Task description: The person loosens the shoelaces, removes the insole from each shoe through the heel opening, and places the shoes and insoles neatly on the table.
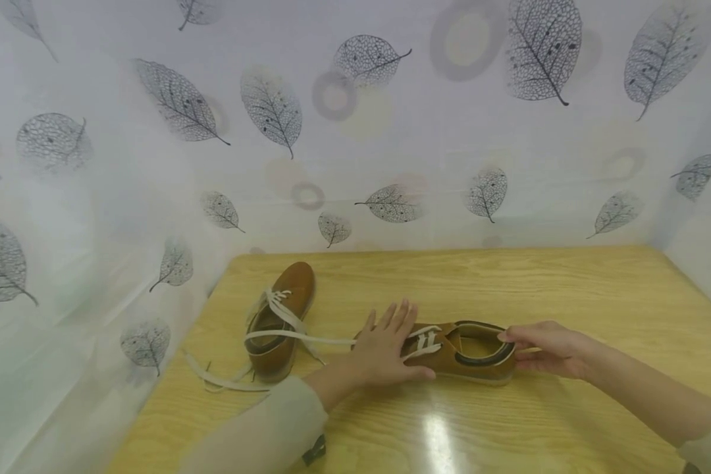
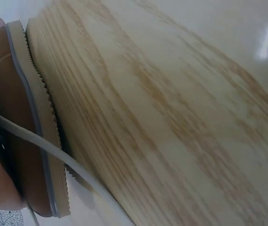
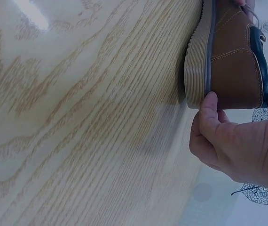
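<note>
A brown lace-up shoe (image 1: 447,361) lies sole-down across the table, its toe to the left under my left hand (image 1: 385,355). That hand rests flat on the front of the shoe, fingers spread and straight, and hides the toe. At the heel, my right hand (image 1: 548,349) pinches the back of the shoe, thumb at the collar. In the right wrist view its fingers (image 3: 211,101) press the heel just above the ribbed pale sole (image 3: 196,77). A white lace (image 2: 54,148) crosses the shoe's side in the left wrist view.
To the left stands a second brown shoe (image 1: 299,283), toe pointing away, its white laces (image 1: 231,384) loose and trailing over the wooden table (image 1: 509,283). One lace stretches from it towards my left hand. A leaf-patterned curtain (image 1: 391,145) borders the table's back and sides.
</note>
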A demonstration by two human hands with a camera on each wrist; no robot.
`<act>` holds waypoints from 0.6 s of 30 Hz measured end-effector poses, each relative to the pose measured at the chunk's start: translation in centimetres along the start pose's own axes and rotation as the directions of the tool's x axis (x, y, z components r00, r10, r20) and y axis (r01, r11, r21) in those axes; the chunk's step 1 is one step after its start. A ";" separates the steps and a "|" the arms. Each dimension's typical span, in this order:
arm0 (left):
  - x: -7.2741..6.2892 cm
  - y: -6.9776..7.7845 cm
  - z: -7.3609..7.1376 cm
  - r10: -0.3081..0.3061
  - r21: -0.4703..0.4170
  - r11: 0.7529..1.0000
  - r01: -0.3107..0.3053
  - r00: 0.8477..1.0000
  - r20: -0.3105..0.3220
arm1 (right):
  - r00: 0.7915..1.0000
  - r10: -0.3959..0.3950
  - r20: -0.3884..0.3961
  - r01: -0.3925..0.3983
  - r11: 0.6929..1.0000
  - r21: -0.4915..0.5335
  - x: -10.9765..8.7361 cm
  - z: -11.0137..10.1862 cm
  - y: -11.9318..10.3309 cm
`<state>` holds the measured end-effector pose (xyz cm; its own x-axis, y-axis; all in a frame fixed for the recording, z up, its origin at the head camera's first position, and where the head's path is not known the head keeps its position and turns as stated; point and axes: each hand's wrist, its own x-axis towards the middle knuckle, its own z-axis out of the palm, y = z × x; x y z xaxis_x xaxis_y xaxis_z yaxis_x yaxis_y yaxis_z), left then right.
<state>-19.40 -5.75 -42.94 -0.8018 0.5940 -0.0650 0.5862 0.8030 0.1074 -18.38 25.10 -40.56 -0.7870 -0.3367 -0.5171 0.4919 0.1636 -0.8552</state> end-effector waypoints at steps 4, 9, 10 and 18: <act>0.0 -0.1 0.1 -0.011 0.018 1.000 0.011 1.000 -0.001 | 1.000 -0.002 0.004 0.002 1.000 -0.019 0.0 0.1 -0.3; 0.0 -0.2 0.6 -0.007 0.074 0.997 0.008 1.000 -0.012 | 0.999 -0.047 0.004 0.047 0.992 -0.120 -0.3 0.3 -0.7; 0.0 -0.3 0.7 -0.008 0.083 0.996 0.009 1.000 -0.014 | 0.998 -0.062 0.001 0.062 0.986 -0.157 -0.3 0.4 -0.8; 0.0 -0.3 1.1 -0.006 0.085 0.996 0.008 1.000 -0.016 | 0.954 -0.277 -0.111 0.162 0.793 -0.588 -1.2 2.4 -2.2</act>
<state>-19.47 -5.93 -44.01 -0.8072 0.5882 -0.0502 0.5879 0.8087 0.0224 -17.69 22.93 -37.97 -0.9287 -0.2641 -0.2602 0.0432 0.6201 -0.7833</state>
